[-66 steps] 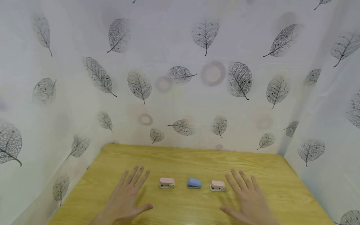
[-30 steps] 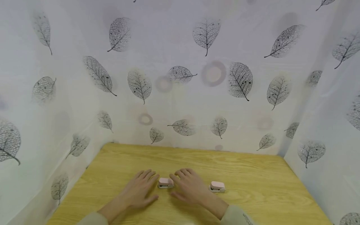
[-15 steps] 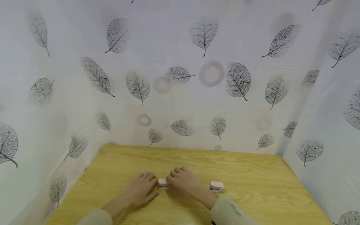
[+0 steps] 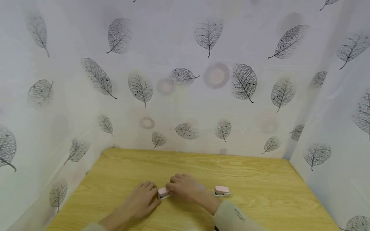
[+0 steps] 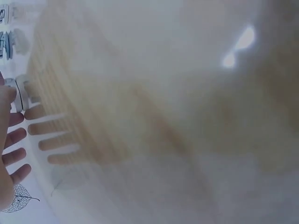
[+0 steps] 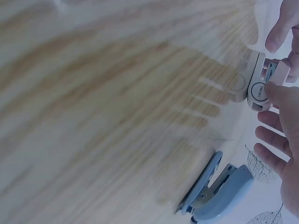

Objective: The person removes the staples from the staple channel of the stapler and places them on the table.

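Right hand (image 4: 185,188) grips a pink stapler (image 4: 163,193) by its right end, thumb against the side, so that thing sits between the two sets of fingers, slightly angled, base apparently on the surface (image 4: 130,163). Left hand (image 4: 142,199) grips nothing: fingers loose, thumb and index close around the stapler's left end (contact there can't be told, too cramped).

Likely trouble: the stapler twists or skids, since only one end is held and the surface looks glossy. Left fingertips could block or nudge the free end if the right fingers pull or turn it. Squeezing from above might press the top arm down. The two hands could also bump, being nearly touching.

Other stuff: blue stapler (image 6: 229,192) lies just right of the right fingers, mostly hidden behind that wrist in the head view; a careless swing back of the right hand would probably knock it. Second pink stapler (image 4: 222,191) sits farther right, past the right wrist, apart from all fingers; right sleeve (image 4: 235,218) is near it, a minor snag risk. Leaf-print curtain (image 4: 179,102) hangs well beyond the fingertips, not in the way. Nothing seems to block the left fingers except the stapler itself.
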Demonstrator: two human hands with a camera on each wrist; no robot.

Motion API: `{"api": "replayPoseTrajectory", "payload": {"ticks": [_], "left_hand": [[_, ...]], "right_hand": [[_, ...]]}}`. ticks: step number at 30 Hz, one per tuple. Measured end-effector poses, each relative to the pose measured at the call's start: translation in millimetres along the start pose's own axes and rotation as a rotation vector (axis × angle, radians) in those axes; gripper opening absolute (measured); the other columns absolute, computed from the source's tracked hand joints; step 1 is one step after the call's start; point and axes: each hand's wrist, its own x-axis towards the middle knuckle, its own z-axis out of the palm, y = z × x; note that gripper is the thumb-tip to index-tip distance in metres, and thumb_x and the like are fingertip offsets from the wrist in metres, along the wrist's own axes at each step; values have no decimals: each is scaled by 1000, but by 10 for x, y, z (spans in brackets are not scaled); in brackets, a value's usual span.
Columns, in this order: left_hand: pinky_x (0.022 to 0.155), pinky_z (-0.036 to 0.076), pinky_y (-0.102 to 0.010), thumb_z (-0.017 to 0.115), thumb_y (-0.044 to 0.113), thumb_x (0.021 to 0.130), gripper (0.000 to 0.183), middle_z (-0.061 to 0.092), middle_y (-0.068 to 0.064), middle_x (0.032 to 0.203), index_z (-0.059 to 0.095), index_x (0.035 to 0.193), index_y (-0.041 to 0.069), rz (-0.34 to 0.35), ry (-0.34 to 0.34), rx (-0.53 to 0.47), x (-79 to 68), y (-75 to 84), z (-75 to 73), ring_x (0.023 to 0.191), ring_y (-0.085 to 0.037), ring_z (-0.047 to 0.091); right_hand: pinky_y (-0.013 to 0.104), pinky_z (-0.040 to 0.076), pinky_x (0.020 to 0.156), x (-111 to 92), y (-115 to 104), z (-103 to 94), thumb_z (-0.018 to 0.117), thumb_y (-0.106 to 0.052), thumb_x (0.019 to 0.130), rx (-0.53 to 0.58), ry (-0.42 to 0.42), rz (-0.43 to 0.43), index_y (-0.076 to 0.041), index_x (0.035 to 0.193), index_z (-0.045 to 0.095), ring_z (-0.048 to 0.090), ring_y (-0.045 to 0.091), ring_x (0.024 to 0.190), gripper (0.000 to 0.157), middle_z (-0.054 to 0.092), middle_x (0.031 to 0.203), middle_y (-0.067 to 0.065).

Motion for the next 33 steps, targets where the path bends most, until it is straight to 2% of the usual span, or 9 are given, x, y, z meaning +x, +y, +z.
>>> {"api": "replayPoseTrajectory", "payload": {"ticks": [4, 8, 12, 16, 21, 29, 33], "left_hand": [[89, 53, -42, 66, 43, 102, 16, 66, 9, 110, 67, 98, 28, -54, -6, -19, -90, 32, -9, 107, -14, 62], [89, 54, -42, 68, 44, 100, 17, 66, 9, 110, 67, 98, 27, -91, -9, -1, -181, 34, 2, 108, -14, 62], [88, 55, -42, 72, 44, 98, 20, 67, 8, 109, 67, 98, 25, -108, 23, 9, -238, 36, 15, 105, -14, 63], [91, 56, -45, 72, 45, 98, 20, 68, 7, 111, 67, 101, 25, -135, 51, -56, -257, 52, 43, 106, -16, 65], [92, 55, -49, 75, 45, 96, 23, 67, 6, 110, 66, 103, 25, -203, 72, -171, -264, 95, 65, 105, -16, 64], [85, 52, -38, 80, 51, 89, 27, 63, 13, 102, 67, 98, 29, -284, 123, -177, -260, 136, 97, 99, -9, 60], [84, 49, -34, 85, 49, 85, 26, 61, 17, 101, 67, 94, 32, -343, 142, -194, -255, 160, 133, 97, -6, 57]], "right_hand": [[17, 53, 86, 45, -52, -3, 64, -40, 104, 9, -18, -17, -33, 127, 70, 65, 3, 101, 24, 70, 112, -12], [13, 51, 83, 91, -115, 6, 66, -40, 103, 29, 8, -35, -32, 125, 71, 65, 2, 97, 24, 70, 111, -12], [12, 51, 82, 116, -165, 12, 69, -39, 101, 73, 39, -34, -30, 124, 72, 65, 1, 96, 25, 70, 111, -11], [13, 53, 86, 109, -198, 44, 71, -38, 100, 153, 89, -27, -27, 123, 72, 67, 4, 101, 25, 71, 114, -10], [12, 53, 87, 108, -231, 96, 70, -38, 101, 226, 135, -53, -24, 125, 71, 68, 6, 104, 27, 71, 116, -8], [10, 50, 86, 166, -254, 147, 71, -45, 98, 248, 98, -15, -28, 125, 71, 65, 2, 103, 32, 70, 115, -10], [9, 48, 80, 194, -251, 154, 73, -49, 96, 332, 65, 31, -29, 122, 73, 63, -1, 98, 32, 69, 113, -11]]}}
